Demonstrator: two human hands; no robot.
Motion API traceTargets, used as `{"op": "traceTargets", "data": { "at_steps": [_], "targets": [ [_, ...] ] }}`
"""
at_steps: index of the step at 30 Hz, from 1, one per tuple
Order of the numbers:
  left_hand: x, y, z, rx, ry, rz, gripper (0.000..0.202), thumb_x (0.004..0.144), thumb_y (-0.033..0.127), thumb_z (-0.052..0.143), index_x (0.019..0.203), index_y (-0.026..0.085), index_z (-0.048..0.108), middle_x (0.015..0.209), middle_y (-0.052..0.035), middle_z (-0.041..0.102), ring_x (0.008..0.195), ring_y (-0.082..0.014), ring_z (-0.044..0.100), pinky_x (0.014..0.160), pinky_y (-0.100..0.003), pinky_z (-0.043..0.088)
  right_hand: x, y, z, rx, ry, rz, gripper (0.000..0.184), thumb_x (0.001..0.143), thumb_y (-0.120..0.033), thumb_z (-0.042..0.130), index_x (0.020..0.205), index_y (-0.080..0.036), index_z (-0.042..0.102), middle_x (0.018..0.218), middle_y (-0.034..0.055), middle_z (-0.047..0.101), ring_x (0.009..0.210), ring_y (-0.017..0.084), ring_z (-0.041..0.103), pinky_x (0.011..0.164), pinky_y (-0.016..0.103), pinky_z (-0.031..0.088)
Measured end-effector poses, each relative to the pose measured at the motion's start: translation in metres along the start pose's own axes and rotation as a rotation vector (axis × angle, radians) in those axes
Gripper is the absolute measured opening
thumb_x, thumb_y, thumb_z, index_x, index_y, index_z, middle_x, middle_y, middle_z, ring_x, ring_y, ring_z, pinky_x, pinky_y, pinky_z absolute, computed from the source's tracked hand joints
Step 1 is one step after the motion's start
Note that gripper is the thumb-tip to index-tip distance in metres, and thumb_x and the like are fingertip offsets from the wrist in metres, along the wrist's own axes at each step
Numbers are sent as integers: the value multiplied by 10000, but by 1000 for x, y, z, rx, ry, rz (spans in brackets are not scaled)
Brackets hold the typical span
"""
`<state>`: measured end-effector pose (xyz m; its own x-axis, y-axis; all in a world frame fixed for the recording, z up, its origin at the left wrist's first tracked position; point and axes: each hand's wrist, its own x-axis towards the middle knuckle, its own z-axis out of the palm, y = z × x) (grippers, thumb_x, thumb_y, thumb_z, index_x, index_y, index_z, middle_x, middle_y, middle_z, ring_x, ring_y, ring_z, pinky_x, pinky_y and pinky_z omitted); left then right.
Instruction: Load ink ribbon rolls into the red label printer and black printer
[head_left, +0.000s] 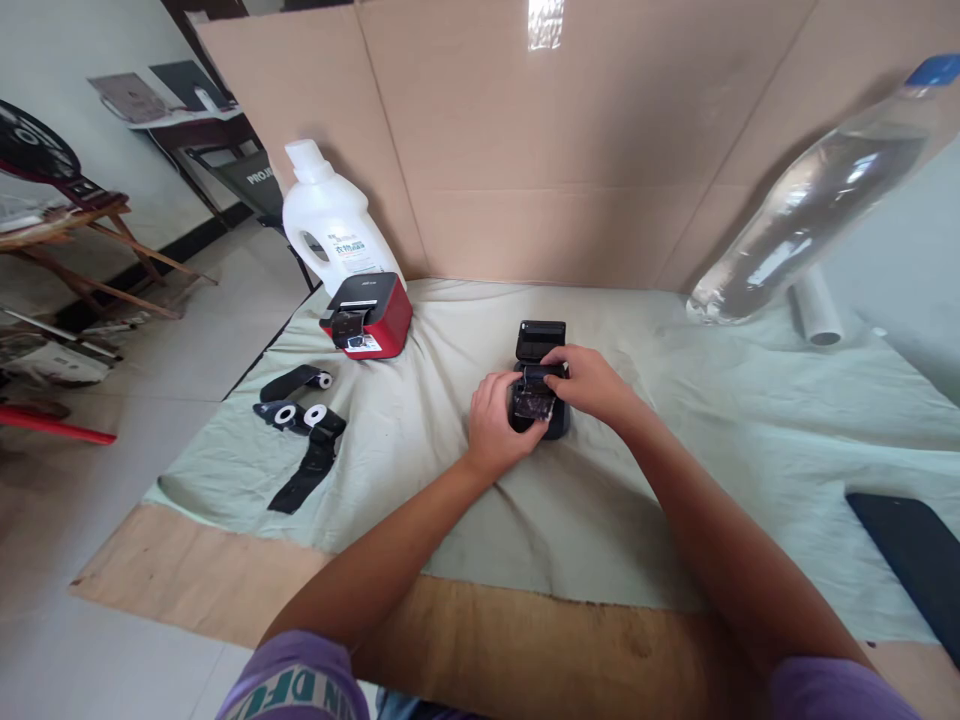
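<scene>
A small black label printer [556, 424] sits on the cloth in front of me with its lid [542, 338] raised at the back. Inside its body is a dark roll [537, 374], and a glossy black strip [534, 405] hangs from it toward me. My left hand [498, 425] is curled around the printer's left side, its thumb at the strip's lower end. With fingers bent over the roll's right end, my right hand [589, 383] grips it. The fingertips partly hide the roll and the inside of the printer.
To the left stand a red and black printer [390, 315] and a white jug [337, 225]. Several black rolls [319, 440] with white cores lie nearer. A big clear bottle [817, 200] leans at right, by a white tube [816, 308] and a black phone-like slab [911, 550]. Cardboard [525, 140] walls the back.
</scene>
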<state>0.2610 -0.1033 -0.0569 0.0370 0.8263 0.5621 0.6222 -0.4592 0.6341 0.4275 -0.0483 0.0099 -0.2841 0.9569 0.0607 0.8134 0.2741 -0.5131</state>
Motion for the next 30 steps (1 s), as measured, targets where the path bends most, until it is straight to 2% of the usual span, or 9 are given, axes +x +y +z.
{"op": "traceTargets", "data": {
  "at_steps": [5, 9, 12, 17, 19, 22, 26, 28, 30],
  "targets": [
    [-1, -2, 2, 33, -12, 6, 457, 757, 259, 707, 1189, 241, 558, 1171, -105, 619, 1140, -264, 596, 995, -402, 483, 5, 4, 9, -2, 82, 24, 294, 825, -184, 597, 1085, -180, 735, 1109, 109, 736, 980, 252, 669, 881, 361, 505],
    [-2, -6, 4, 38, 4, 45, 263, 821, 189, 650, 1076, 249, 666, 1158, -82, 630, 1116, -230, 593, 988, -376, 479, 8, 9, 23, -21, 48, 11, 298, 830, -179, 591, 1095, -171, 728, 1108, 99, 745, 1047, 284, 624, 919, 394, 483],
    [-3, -9, 5, 41, -10, 56, 235, 822, 131, 627, 996, 260, 720, 1151, -63, 655, 1100, -225, 586, 982, -380, 475, 9, 11, 32, -46, 27, 29, 285, 818, -164, 596, 1073, -190, 721, 1053, 90, 743, 1080, 308, 576, 932, 425, 468],
    [-3, -9, 6, 60, -23, 47, 260, 826, 124, 625, 1002, 264, 754, 1148, -59, 664, 1079, -223, 574, 963, -378, 467, 7, 7, 34, -117, 170, 127, 210, 784, -183, 657, 989, -184, 701, 1193, 172, 562, 1140, 370, 498, 902, 484, 475],
    [-3, -10, 6, 63, -7, 58, 256, 837, 130, 618, 1001, 263, 763, 1104, -60, 666, 1040, -216, 576, 935, -369, 466, 9, 9, 32, -103, 203, 167, 272, 755, -215, 708, 1020, -166, 666, 1216, 181, 491, 1165, 381, 484, 922, 489, 473],
    [-4, -10, 8, 77, 36, 88, 248, 835, 140, 615, 982, 257, 777, 966, -55, 650, 927, -198, 569, 848, -344, 460, 17, 18, 27, 46, 279, 153, 448, 748, -259, 717, 1153, -131, 575, 1220, 179, 500, 1121, 336, 530, 955, 480, 465],
    [-6, -9, 8, 124, 68, 149, 216, 816, 147, 624, 930, 248, 778, 821, -34, 615, 805, -181, 541, 760, -328, 411, 28, 28, 22, 364, 325, 51, 606, 785, -331, 662, 1339, -176, 472, 1324, 147, 556, 889, 224, 598, 866, 437, 505],
    [-8, -8, 7, 144, 56, 191, 185, 811, 151, 627, 896, 237, 767, 775, -24, 616, 775, -177, 540, 746, -330, 388, 29, 29, 19, 437, 319, 21, 508, 806, -343, 627, 1283, -192, 542, 1279, 118, 607, 820, 193, 600, 840, 413, 506],
    [-9, -7, 7, 163, 41, 231, 160, 803, 151, 627, 867, 229, 752, 744, -14, 623, 752, -173, 542, 736, -333, 371, 27, 27, 13, 427, 309, 13, 341, 825, -348, 602, 1122, -184, 638, 1154, 91, 657, 808, 186, 603, 833, 396, 499]
  ]
}}
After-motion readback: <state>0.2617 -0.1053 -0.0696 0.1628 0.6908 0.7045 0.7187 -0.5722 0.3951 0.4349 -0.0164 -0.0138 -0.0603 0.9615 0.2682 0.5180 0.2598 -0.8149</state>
